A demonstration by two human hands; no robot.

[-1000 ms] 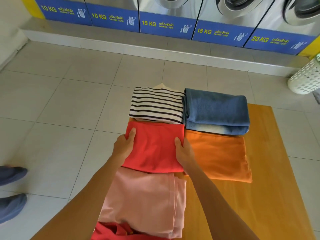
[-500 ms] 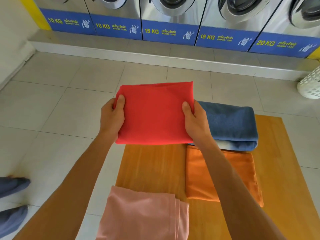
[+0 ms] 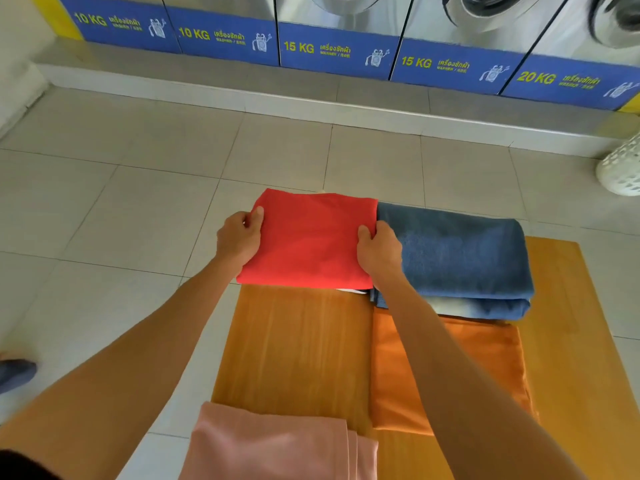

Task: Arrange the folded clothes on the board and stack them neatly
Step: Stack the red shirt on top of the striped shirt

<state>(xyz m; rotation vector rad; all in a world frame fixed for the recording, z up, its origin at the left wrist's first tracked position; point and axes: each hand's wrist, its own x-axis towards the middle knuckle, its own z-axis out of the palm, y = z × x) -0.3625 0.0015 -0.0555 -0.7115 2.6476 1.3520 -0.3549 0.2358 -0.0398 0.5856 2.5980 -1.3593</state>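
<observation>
A folded red cloth lies at the far left of the wooden board, covering the striped garment, of which only a white sliver shows at its near edge. My left hand grips the red cloth's left edge and my right hand grips its right edge. To the right of it sits a folded blue denim piece. An orange folded cloth lies nearer, under my right forearm. A pink folded cloth rests at the board's near left.
Washing machines with blue labels line the far wall above a grey step. A white laundry basket stands on the tiled floor at right. A shoe shows at the left edge.
Both hands lifted the red cloth from the board's middle left, carried it away from me and lowered it onto the striped garment. The spot it left shows bare wood.
</observation>
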